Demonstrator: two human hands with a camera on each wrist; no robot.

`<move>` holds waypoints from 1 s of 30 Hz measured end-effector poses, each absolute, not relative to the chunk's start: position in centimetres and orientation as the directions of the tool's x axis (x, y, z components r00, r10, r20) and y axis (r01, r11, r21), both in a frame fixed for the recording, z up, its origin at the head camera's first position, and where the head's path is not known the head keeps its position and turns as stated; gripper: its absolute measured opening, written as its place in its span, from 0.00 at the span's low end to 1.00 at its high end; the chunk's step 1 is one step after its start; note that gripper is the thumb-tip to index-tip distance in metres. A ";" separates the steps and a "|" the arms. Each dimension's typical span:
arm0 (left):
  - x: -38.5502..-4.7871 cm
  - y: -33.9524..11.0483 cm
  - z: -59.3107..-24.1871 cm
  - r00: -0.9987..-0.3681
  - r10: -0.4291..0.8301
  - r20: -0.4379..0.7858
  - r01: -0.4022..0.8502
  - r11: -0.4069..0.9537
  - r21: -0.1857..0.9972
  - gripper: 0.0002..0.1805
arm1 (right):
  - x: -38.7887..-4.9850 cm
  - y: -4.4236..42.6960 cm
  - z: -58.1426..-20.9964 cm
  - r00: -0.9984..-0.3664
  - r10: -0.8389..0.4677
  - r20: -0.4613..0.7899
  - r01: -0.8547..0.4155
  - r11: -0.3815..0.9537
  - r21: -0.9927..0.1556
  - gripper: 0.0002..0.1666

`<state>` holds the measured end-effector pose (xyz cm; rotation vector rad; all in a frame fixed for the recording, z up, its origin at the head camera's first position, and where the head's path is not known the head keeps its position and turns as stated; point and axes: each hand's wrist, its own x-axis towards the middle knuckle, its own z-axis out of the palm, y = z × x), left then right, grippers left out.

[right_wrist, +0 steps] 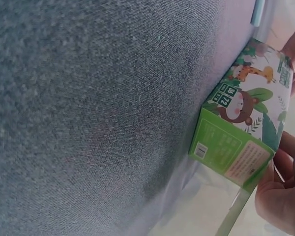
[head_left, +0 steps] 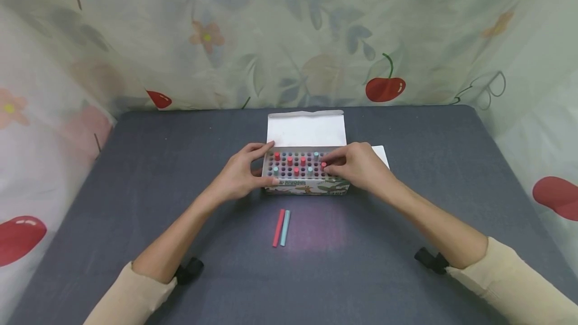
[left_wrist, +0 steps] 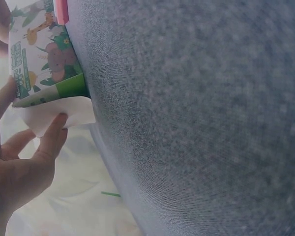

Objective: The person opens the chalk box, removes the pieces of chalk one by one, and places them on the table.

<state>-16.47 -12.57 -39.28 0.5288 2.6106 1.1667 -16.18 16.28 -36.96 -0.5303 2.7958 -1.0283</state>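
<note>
While the left hand [head_left: 241, 173] grips the chalk box [head_left: 307, 188], the right hand [head_left: 363, 165] pinches a red chalk stick [head_left: 323, 165], likely needing straight alignment with its hole.

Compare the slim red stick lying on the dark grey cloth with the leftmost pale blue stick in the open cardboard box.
The slim red stick lies flat on the dark grey cloth; the leftmost pale blue stick stands upright in the open cardboard box. The red one shows its whole length, the blue one only its top part. Neither is being held.
</note>
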 end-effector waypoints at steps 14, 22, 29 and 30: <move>-16.5 -12.6 -39.3 -0.907 0.417 -0.062 0.236 0.623 0.746 0.48 | -16.0 16.1 -37.8 -0.925 -0.356 0.133 -0.359 0.702 -0.615 0.08; -16.5 -12.5 -39.2 -0.908 0.413 -0.063 0.232 0.625 0.745 0.48 | -15.5 16.0 -38.4 -0.921 -0.320 0.222 -0.385 0.671 -0.633 0.09; -16.4 -12.5 -39.3 -0.910 0.411 -0.063 0.235 0.635 0.736 0.48 | -15.4 15.9 -38.7 -0.909 -0.319 0.268 -0.416 0.671 -0.614 0.08; -16.4 -12.5 -39.3 -0.910 0.410 -0.062 0.236 0.636 0.735 0.48 | -15.4 15.9 -38.7 -0.907 -0.319 0.273 -0.420 0.674 -0.608 0.08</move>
